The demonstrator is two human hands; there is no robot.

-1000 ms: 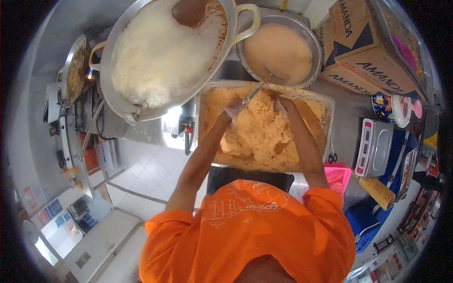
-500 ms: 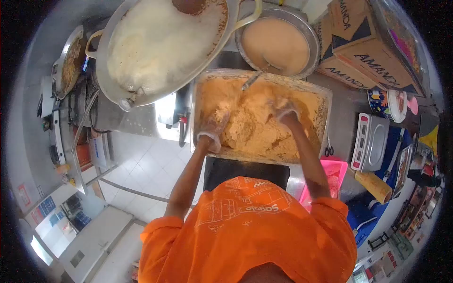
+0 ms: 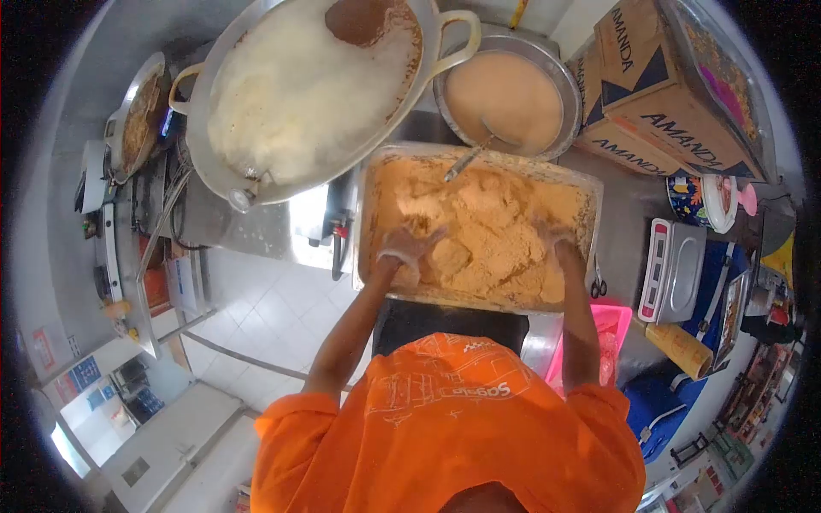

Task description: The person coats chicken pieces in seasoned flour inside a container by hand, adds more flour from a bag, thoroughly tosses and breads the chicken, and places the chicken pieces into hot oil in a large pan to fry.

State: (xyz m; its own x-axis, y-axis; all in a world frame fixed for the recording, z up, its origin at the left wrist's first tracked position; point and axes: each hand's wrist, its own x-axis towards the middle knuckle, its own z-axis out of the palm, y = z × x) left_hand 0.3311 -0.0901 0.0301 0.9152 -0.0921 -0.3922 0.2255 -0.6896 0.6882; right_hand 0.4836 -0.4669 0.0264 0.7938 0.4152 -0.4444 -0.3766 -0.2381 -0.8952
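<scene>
A rectangular tray [image 3: 590, 235] holds orange-tan flour [image 3: 487, 209] heaped in lumps. My left hand [image 3: 410, 245], in a clear plastic glove, is in the flour at the tray's left side, its fingers spread toward the middle. My right hand [image 3: 554, 232], also gloved, touches the flour at the right side; flour and blur hide its fingers. Behind the tray stands a metal bowl [image 3: 571, 103] of pale orange liquid [image 3: 505, 96]. A ladle [image 3: 462, 164] rests in it, with its handle reaching over the tray's back edge.
A large pan [image 3: 198, 128] of foaming oil stands at the back left. Cardboard boxes [image 3: 641, 94] are stacked at the back right. Right of the tray are scissors [image 3: 599, 286], a white scale [image 3: 682, 272], a rolling-pin-like cylinder [image 3: 680, 348] and a pink basket [image 3: 624, 329].
Both hands have moved apart from the middle of the tray over the last second, my left to the front left and my right to the right. The flour heap has changed shape.
</scene>
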